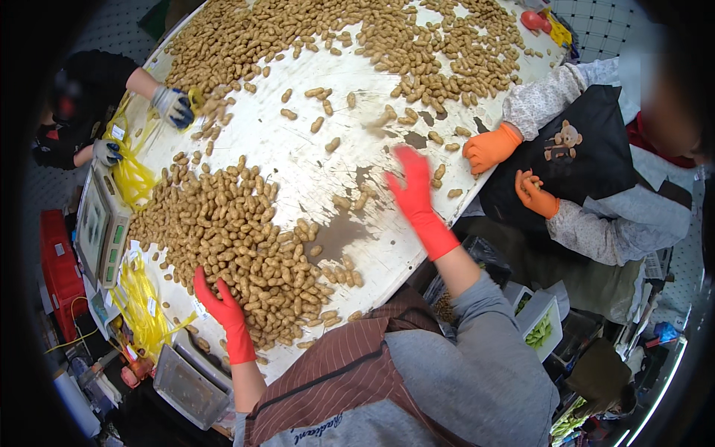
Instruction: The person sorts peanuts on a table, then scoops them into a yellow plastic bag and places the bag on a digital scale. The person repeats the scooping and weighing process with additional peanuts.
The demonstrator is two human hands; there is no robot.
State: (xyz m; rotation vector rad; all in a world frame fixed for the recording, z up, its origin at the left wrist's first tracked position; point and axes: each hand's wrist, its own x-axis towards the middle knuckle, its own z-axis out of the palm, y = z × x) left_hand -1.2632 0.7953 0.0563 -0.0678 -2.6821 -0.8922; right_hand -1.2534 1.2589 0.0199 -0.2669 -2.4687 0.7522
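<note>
A large heap of unshelled peanuts (240,234) lies on the worn white tabletop (290,148) in front of me. My left hand (223,307), in a red rubber glove, rests against the heap's near left edge with fingers spread and nothing held. My right hand (414,181), in a matching glove, is over the table to the right of the heap. It is blurred, its fingers are apart, and no peanut shows in it. Beyond its fingertips is a blurred peanut (382,120). A few loose peanuts (357,200) lie to its left.
A bigger peanut spread (268,39) covers the far side. At right, a co-worker's orange-gloved hand (491,148) touches the table; the other (535,193) holds peanuts. Another person's gloved hand (174,107) is at far left, near yellow mesh bags (134,173) and a scale (103,223).
</note>
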